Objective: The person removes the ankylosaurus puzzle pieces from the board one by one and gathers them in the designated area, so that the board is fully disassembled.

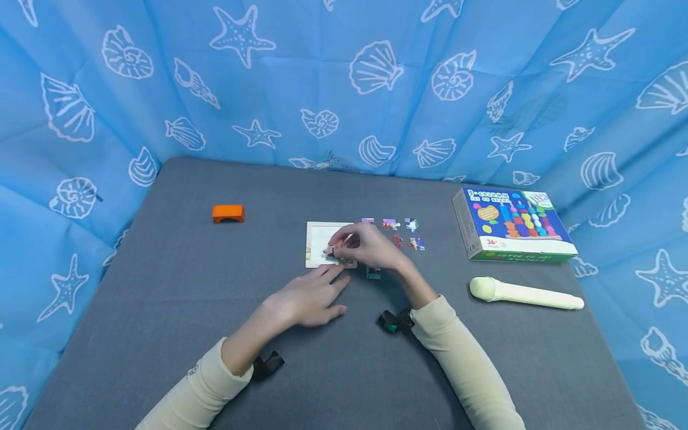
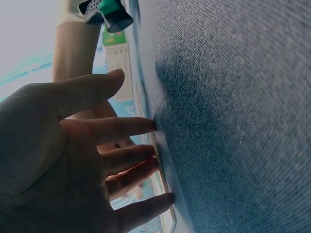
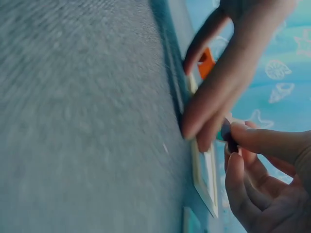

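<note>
A shallow puzzle tray (image 1: pixel 308 246) with a pale frame lies on the grey table in the head view. Over its near part, my right hand (image 1: pixel 374 246) pinches a small jigsaw puzzle piece (image 3: pixel 229 136) between thumb and fingers; the fingers cover much of it. My left hand (image 1: pixel 309 297) has its fingers extended, fingertips at the tray's near edge (image 2: pixel 161 167). Several loose puzzle pieces (image 1: pixel 390 224) lie right of the tray, and another puzzle piece (image 1: pixel 373 273) lies below my right hand.
An orange arched block (image 1: pixel 228 213) stands at the back left. On the right are a bead-set box (image 1: pixel 516 224) and a cream microphone-shaped object (image 1: pixel 527 294). A blue shell-patterned curtain (image 1: pixel 322 77) hangs behind the table.
</note>
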Demonstrator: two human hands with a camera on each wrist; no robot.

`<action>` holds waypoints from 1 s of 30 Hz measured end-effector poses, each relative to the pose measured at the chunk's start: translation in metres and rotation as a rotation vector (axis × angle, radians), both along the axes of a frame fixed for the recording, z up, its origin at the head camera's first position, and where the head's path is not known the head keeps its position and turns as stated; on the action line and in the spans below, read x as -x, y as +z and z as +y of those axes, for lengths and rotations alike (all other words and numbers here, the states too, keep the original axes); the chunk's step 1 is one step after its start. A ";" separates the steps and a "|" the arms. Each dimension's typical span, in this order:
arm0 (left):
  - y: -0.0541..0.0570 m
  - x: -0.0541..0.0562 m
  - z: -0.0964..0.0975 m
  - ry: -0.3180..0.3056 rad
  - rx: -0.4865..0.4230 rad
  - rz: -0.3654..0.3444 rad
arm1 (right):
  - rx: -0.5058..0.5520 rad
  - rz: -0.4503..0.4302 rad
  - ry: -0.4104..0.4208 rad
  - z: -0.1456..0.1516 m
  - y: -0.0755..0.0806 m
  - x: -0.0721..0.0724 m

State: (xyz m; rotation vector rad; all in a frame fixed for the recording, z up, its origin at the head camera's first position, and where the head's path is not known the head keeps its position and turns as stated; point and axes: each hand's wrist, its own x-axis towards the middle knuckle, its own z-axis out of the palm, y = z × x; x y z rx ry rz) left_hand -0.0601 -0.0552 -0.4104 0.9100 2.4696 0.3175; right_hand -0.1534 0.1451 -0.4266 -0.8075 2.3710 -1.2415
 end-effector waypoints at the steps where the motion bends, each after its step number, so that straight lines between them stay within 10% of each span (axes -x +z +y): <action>1: 0.000 0.000 0.000 0.003 0.000 -0.007 | 0.014 0.000 -0.014 0.003 0.001 -0.001; 30: 0.001 0.001 0.000 0.039 0.001 -0.054 | -0.141 -0.044 -0.114 0.118 0.010 -0.032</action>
